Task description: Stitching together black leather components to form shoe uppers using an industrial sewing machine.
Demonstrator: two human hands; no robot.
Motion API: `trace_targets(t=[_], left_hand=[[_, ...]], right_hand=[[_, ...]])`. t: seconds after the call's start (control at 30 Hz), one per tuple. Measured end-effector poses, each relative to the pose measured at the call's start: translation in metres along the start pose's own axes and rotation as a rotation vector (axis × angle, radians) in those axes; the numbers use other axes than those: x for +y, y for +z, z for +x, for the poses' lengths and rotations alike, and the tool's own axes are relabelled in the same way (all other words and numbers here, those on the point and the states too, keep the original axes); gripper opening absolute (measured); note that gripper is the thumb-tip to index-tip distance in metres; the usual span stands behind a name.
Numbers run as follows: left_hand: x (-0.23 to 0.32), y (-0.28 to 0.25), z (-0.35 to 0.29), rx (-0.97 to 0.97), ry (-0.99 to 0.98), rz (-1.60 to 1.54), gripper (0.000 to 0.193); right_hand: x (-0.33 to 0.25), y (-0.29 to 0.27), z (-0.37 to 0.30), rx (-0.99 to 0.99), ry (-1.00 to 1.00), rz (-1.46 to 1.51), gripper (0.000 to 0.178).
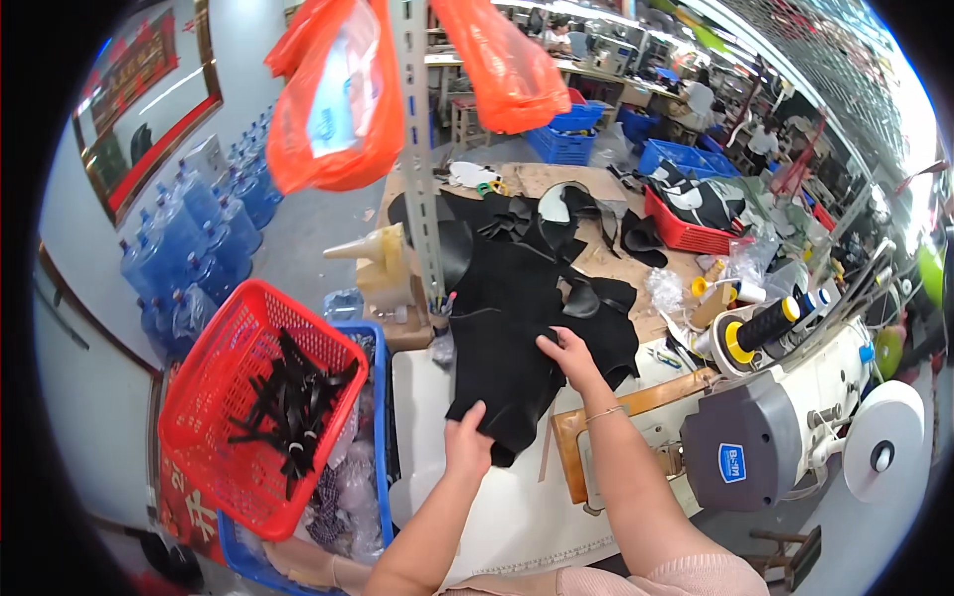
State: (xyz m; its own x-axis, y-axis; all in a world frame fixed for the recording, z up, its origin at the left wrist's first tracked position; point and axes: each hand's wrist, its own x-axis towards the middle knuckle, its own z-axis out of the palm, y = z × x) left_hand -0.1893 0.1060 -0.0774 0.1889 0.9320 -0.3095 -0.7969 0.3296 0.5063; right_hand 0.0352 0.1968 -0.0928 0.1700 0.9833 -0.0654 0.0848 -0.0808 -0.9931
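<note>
My left hand (pixel 468 443) grips the near left corner of a black fabric piece (pixel 500 372), thumb on top and fingers hidden beneath. My right hand (pixel 569 359) pinches the same piece farther along its right edge, with the thumb lying over it. The piece spans the white sewing table and overlaps more black cut material (pixel 512 273) piled behind it. A grey-and-white sewing machine (pixel 745 447) stands just right of my right forearm, which reaches over its wooden edge strip (pixel 568 452).
At left, a red basket (pixel 194 437) of black strips rests on a blue crate (pixel 381 437). A metal post (pixel 417 149) rises behind the table, with orange bags (pixel 348 129) hanging beside it. Thread cones (pixel 765 333) and a red bin (pixel 686 233) stand at right.
</note>
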Motion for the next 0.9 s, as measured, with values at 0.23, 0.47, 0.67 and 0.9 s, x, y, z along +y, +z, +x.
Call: trace_targets(t=[0.23,0.47,0.67,0.9], left_hand=[[0.054,0.058,0.033,-0.340,0.735,1.395,0.036],[0.060,0.052,0.181,0.016,0.236,1.362,0.082],[0.007,-0.008,0.128,0.013,0.565,1.480,0.074],[0.005,-0.033,0.135,0.178,0.468,1.361,0.094]], right_hand=[[-0.043,-0.036,-0.050,0.203,-0.331,0.530,0.029],[-0.017,-0.026,0.066,0.420,-0.035,-0.047,0.061],[0.011,-0.006,0.101,0.282,-0.174,-0.013,0.061],[0.064,-0.043,0.013,1.311,-0.181,-0.766,0.063]])
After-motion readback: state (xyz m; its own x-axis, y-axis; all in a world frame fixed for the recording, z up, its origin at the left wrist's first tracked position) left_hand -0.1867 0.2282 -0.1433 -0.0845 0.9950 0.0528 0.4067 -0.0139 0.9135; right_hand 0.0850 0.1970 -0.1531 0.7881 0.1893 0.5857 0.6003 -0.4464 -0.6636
